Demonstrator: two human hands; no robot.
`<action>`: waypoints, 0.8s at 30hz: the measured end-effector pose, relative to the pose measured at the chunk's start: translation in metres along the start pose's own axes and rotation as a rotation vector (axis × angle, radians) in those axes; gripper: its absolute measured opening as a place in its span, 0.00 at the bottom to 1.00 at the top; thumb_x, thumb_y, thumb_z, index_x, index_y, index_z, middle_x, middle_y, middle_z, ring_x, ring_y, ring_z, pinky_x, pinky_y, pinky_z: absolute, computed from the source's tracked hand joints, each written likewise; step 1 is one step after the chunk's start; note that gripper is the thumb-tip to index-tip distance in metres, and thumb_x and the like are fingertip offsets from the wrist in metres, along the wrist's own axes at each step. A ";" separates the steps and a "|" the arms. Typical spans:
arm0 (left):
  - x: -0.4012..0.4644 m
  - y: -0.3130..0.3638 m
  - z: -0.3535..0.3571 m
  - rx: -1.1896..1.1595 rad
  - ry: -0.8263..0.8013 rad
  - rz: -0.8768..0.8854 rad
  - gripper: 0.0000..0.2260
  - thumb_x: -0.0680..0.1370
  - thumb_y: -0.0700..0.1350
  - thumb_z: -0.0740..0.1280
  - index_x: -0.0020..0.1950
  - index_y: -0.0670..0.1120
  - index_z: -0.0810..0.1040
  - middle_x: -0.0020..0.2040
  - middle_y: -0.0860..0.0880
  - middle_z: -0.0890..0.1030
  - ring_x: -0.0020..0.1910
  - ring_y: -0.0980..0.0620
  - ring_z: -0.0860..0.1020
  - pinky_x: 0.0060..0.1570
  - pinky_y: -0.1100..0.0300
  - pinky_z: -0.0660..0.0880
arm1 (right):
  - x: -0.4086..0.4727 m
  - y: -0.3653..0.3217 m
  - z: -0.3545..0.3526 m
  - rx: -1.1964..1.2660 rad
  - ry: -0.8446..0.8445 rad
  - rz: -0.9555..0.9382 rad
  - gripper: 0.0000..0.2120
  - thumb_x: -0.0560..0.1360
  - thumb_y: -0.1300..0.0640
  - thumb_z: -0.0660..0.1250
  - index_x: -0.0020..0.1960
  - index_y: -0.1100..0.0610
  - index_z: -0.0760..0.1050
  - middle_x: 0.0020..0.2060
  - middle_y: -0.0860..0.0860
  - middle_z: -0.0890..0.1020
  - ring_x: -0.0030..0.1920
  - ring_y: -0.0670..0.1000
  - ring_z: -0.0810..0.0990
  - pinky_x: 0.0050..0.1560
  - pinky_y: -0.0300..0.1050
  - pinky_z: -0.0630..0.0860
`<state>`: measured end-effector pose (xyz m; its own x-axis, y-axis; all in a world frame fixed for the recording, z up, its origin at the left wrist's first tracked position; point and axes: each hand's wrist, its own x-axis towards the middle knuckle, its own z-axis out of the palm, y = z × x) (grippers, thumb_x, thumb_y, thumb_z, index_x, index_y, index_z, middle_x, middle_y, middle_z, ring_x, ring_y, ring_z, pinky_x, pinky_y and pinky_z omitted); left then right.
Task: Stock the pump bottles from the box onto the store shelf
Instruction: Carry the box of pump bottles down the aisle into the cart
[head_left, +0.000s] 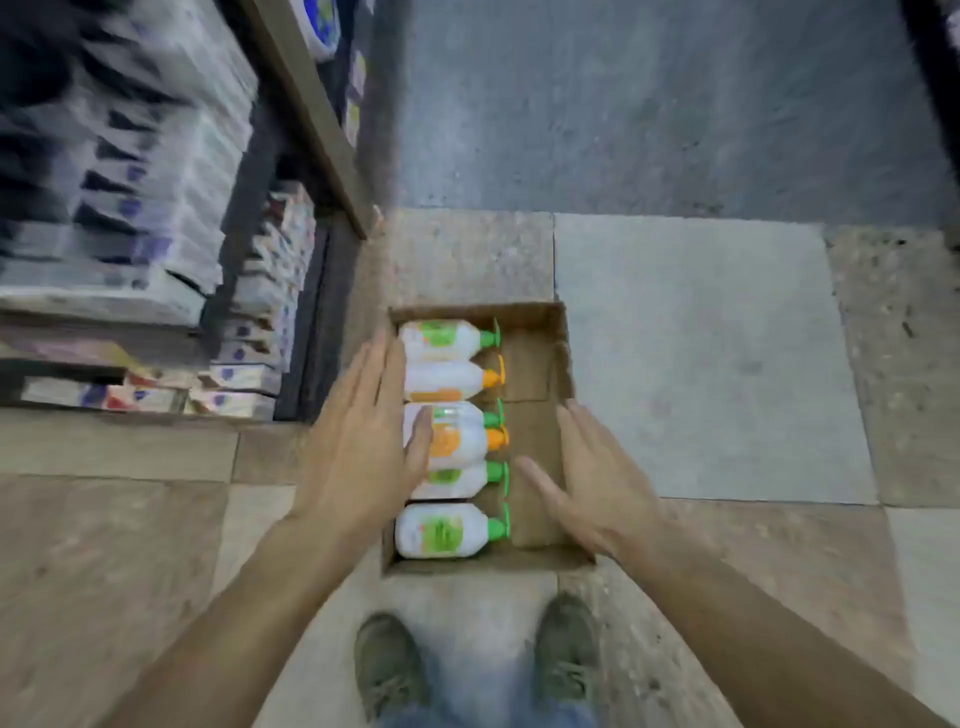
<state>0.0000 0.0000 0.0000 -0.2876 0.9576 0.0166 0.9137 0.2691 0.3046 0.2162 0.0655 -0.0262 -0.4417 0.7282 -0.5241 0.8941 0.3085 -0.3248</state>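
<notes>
Both hands spread flat and empty, left hand (363, 441) over pump bottles (441, 436), right hand (592, 483) over box (563, 358) on floor (701, 364). Six bottles lying inside, none lifted; shelf (311, 119) stocking seemingly all left.

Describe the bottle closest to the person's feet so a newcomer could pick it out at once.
Find the open cardboard box on the floor in front of the person's shoes. White pump bottles lie on their sides in a row along its left wall. The target bottle ends the row nearest the shoes: green label, green pump, and neither hand over it.
</notes>
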 end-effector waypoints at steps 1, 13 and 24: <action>-0.004 -0.018 0.035 0.008 -0.054 -0.019 0.31 0.75 0.53 0.54 0.73 0.37 0.64 0.73 0.38 0.67 0.71 0.41 0.68 0.67 0.52 0.62 | 0.014 0.010 0.028 0.010 -0.036 0.031 0.41 0.78 0.33 0.49 0.79 0.61 0.50 0.79 0.57 0.54 0.79 0.54 0.53 0.78 0.48 0.52; -0.032 -0.137 0.264 -0.018 -0.381 -0.258 0.40 0.72 0.35 0.63 0.78 0.45 0.43 0.67 0.32 0.71 0.55 0.29 0.75 0.52 0.39 0.73 | 0.150 0.106 0.188 -0.030 0.248 0.191 0.42 0.76 0.61 0.65 0.79 0.63 0.42 0.78 0.59 0.54 0.70 0.64 0.67 0.59 0.59 0.74; -0.023 -0.123 0.253 -0.233 -0.357 -0.425 0.45 0.73 0.35 0.63 0.78 0.54 0.36 0.45 0.33 0.81 0.42 0.34 0.78 0.39 0.52 0.71 | 0.139 0.118 0.169 0.014 0.277 0.144 0.45 0.75 0.68 0.64 0.80 0.52 0.39 0.37 0.55 0.74 0.36 0.56 0.75 0.35 0.52 0.74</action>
<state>-0.0333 -0.0295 -0.2790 -0.4626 0.7571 -0.4613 0.6411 0.6450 0.4158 0.2474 0.0997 -0.2701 -0.2712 0.9035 -0.3317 0.9441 0.1827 -0.2744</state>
